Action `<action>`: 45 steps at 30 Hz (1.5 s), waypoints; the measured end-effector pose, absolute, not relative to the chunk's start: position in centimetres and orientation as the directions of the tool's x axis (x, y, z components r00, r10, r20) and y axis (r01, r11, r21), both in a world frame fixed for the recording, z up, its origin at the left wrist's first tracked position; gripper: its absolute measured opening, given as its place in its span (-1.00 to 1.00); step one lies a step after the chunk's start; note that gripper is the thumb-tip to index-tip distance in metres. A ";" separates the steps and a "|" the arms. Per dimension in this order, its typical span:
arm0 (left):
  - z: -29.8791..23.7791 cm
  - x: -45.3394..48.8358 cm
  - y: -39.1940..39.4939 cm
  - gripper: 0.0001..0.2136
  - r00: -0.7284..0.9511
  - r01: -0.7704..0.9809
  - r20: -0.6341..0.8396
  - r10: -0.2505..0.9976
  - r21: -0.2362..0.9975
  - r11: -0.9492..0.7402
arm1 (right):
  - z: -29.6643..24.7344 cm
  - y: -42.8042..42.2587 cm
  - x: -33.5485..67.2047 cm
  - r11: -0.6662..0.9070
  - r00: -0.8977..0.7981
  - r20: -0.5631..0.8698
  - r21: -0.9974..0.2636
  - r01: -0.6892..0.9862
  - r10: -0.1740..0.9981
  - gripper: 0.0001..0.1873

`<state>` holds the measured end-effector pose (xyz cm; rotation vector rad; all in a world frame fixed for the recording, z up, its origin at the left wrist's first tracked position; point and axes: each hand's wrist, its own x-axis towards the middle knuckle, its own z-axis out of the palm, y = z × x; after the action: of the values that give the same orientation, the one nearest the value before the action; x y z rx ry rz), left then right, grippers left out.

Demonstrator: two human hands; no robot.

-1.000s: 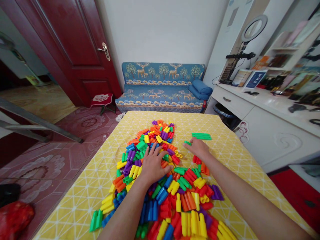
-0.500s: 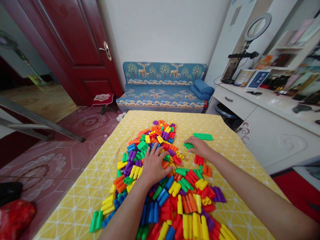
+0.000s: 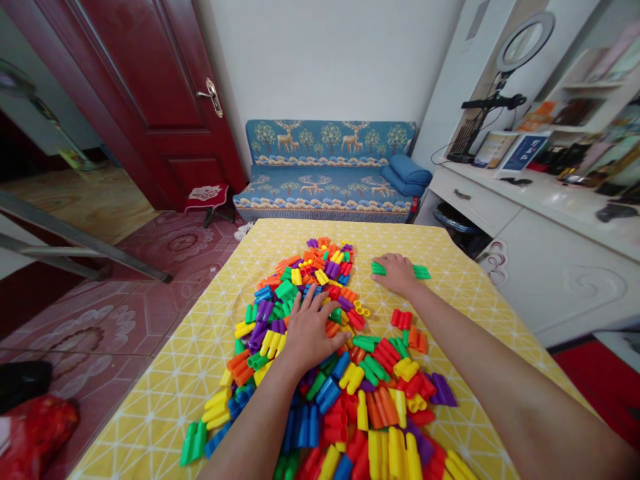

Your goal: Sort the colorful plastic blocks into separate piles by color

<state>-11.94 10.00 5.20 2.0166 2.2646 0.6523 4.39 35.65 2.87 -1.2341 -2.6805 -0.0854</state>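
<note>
A large heap of plastic bullet-shaped building blocks (image 3: pixel 350 378) in red, yellow, green, blue, orange and purple is spread over the table. My left hand (image 3: pixel 313 330) lies on the middle of the heap, fingers spread, gripping nothing. Away to the right, my right hand (image 3: pixel 396 273) is closed on a green block (image 3: pixel 379 269), whose left end shows past the fingertips. It lines up with a green row of joined blocks (image 3: pixel 422 272) partly covered by the hand. Whether the two touch is hidden. Red blocks (image 3: pixel 401 319) lie nearer to me, below that hand.
The table (image 3: pixel 450 248) has a yellow cloth with white lines. Behind it stands a blue patterned sofa (image 3: pixel 320 175). A white cabinet (image 3: pixel 560 260) with a ring light (image 3: pixel 549 27) is on the right. At left are a red stool (image 3: pixel 207 197) and a dark red door (image 3: pixel 165 100).
My right hand has carried the green block away from me, up to the left end of the green row. My left hand stays spread on the heap.
</note>
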 end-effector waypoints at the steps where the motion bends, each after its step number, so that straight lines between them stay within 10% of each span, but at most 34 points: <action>1: 5.2 -11.9 10.0 -0.51 -0.154 0.941 0.245 0.957 0.333 0.066 | 2.9 35.7 4.5 0.667 -0.652 0.187 -0.026 0.745 0.735 -0.51; 45: 5.3 -11.9 9.9 -0.52 -0.153 0.940 0.249 0.956 0.336 0.063 | -0.9 36.5 8.6 0.481 -0.427 0.282 -0.160 0.862 0.859 -0.41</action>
<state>-11.87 9.94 5.26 2.0184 2.2610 0.6615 8.59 36.47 -0.90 -1.4513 -2.4079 -0.0119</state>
